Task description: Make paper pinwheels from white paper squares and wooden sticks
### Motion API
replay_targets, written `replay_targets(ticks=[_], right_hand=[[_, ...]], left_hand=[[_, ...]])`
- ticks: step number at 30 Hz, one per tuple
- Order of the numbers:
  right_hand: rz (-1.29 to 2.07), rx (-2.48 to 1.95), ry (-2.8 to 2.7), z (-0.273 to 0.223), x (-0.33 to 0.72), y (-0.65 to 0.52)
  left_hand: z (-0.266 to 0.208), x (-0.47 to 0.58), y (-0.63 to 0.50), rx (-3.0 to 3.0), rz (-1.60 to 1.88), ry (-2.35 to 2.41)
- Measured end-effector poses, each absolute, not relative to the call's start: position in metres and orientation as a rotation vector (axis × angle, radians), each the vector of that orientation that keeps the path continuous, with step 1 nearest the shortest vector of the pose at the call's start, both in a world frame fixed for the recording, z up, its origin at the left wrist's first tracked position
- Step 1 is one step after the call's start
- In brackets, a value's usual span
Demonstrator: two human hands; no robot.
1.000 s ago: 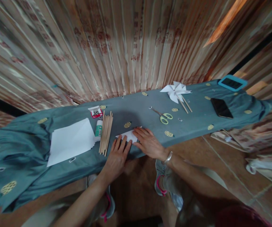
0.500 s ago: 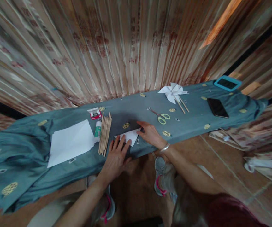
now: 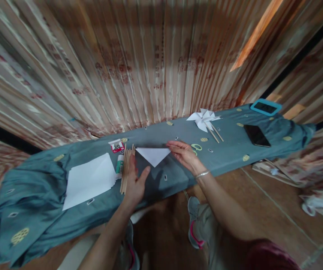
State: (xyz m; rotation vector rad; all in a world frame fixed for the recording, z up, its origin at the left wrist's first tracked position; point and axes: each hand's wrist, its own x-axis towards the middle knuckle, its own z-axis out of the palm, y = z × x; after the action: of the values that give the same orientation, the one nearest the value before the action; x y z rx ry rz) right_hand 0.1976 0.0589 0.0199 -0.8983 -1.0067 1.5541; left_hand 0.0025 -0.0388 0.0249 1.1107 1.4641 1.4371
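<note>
A white sheet of paper folded to a triangle (image 3: 154,156) hangs just above the cloth, its point toward me. My right hand (image 3: 184,153) pinches its right corner between thumb and fingers. At its left corner is my left hand (image 3: 135,182), with thumb and fingers apart; it does not appear to grip the paper. Wooden sticks (image 3: 126,168) lie beside and partly behind my left hand, along with a glue stick (image 3: 119,166). The green-handled scissors (image 3: 196,148) are partly hidden behind my right hand.
A stack of white paper (image 3: 90,180) lies at left, near a small red box (image 3: 117,146). Paper pinwheels (image 3: 203,119) on sticks, a black phone (image 3: 257,135) and a blue-framed device (image 3: 266,107) are at right. A green cloth (image 3: 184,175) covers the narrow table before a curtain.
The folded paper has been raised and turned, its long edge now away from me. My left hand has come off its top and opened; my right hand has closed on its corner.
</note>
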Motion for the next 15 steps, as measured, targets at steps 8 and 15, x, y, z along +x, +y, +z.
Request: replay_targets(ticks=[8,15], right_hand=[[1.714,-0.669,-0.877,0.044,0.186,0.057],[1.707,-0.642,-0.84,0.049,0.185,0.059]], left_hand=[[0.057,0.019,-0.031,0.341,1.144,0.951],[0.066,0.019,-0.032,0.267,1.2,0.841]])
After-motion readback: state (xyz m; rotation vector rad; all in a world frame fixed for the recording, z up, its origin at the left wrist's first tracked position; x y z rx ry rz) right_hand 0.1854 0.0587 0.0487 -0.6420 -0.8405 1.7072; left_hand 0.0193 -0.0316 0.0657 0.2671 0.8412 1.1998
